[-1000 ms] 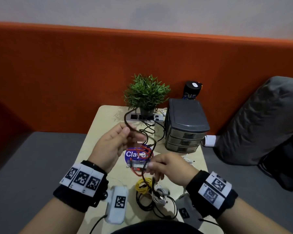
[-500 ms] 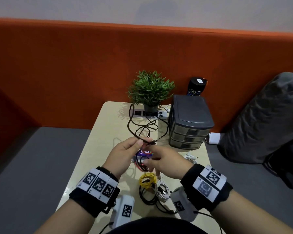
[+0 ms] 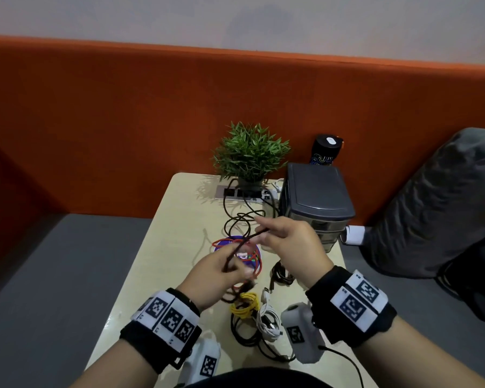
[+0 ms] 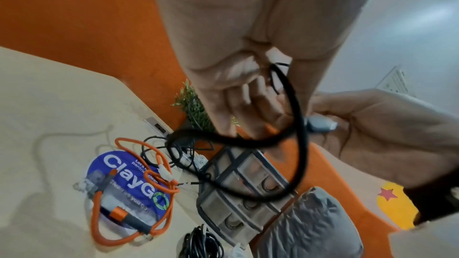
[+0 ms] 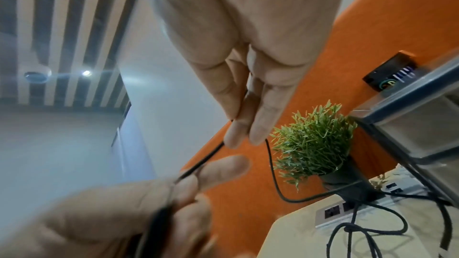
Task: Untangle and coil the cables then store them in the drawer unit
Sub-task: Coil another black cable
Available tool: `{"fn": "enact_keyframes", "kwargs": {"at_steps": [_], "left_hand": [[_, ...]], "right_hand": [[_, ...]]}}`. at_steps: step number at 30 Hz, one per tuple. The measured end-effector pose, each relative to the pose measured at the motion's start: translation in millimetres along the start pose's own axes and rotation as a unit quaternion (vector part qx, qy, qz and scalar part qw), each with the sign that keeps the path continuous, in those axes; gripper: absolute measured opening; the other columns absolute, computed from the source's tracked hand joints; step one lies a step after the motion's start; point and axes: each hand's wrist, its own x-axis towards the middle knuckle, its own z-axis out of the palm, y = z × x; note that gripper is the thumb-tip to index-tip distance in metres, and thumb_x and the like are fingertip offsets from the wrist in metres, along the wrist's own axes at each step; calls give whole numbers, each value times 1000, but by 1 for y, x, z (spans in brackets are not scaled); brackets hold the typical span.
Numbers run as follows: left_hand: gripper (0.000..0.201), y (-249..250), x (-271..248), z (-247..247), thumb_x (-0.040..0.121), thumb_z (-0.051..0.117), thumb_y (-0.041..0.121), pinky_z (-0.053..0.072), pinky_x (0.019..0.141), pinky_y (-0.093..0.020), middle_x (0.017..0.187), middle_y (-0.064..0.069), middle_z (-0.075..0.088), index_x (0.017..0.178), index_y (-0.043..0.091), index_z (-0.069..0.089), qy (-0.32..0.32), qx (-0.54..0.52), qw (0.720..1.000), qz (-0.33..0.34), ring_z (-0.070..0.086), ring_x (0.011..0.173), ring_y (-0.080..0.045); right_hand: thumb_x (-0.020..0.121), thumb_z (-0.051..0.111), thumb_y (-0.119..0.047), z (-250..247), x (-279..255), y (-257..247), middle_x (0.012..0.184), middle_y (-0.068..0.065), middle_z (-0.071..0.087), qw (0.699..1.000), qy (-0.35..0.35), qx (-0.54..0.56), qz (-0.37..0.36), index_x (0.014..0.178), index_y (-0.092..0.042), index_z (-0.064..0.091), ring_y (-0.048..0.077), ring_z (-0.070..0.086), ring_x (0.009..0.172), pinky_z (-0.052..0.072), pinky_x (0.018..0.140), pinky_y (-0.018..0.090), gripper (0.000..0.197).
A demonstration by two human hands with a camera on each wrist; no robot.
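A black cable (image 3: 245,243) runs in a short straight stretch between my two hands above the table (image 3: 177,228). My left hand (image 3: 230,268) pinches its near part, and a loop (image 4: 299,144) hangs from those fingers beside a grey plug (image 4: 320,124). My right hand (image 3: 263,233) pinches the far part between thumb and fingers (image 5: 236,130). The rest of the cable lies in loose loops (image 3: 240,218) towards the power strip. The dark grey drawer unit (image 3: 317,197) stands at the back right, with its drawers closed.
An orange cable (image 3: 235,243) lies on a round blue sticker (image 4: 134,181). Yellow (image 3: 244,302), white (image 3: 268,317), black (image 3: 245,333) and brown (image 3: 282,275) cables lie near the front edge. A plant (image 3: 249,155), a power strip (image 3: 235,193) and a black can (image 3: 326,149) stand at the back. A grey cushion (image 3: 445,205) lies to the right.
Half a second ago both hands met at one point on the black cable. They have since drawn apart, the right hand farther away, the left hand nearer me, with cable stretched between them.
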Motion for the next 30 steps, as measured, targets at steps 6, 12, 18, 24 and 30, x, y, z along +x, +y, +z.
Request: {"fn": "enact_keyframes", "kwargs": {"at_steps": [6,12,18,24,30], "left_hand": [[14,12,-11,-16,95,50,10,43,49,-23,50,-1,53,96,4,63,18,-9,1000,8,49,47,-16],[17,23,-17,-39,92,53,13,41,53,-18,69,-8,63,102,5,65,-4,56,998,15,53,54,-11],[40,29,-16,-45,82,55,-17,53,65,-19,85,-12,69,97,17,69,84,76,993,-11,70,75,-14],[36,43,-20,-61,86,61,-4,60,67,-29,85,-22,69,116,15,61,219,18,976,6,72,73,-24],[57,75,-26,-36,87,60,-2,58,63,-29,92,-13,67,124,39,52,176,-6,983,59,72,75,-31]], "right_hand": [[93,55,-4,-40,9,-4,80,2,76,983,125,128,43,109,-18,68,44,64,97,49,94,55,25],[94,55,-4,-55,9,0,78,8,75,982,143,126,13,118,-9,66,16,72,84,52,87,24,27],[94,54,-2,-62,13,-1,75,-2,74,970,183,161,-19,117,-10,65,19,73,85,53,87,28,27],[91,57,-4,-91,19,10,94,11,70,982,166,53,70,114,-14,68,15,72,75,56,76,27,27],[91,62,-21,-70,4,-1,153,7,14,953,171,-243,61,133,-40,50,16,47,127,42,98,30,48]]}}
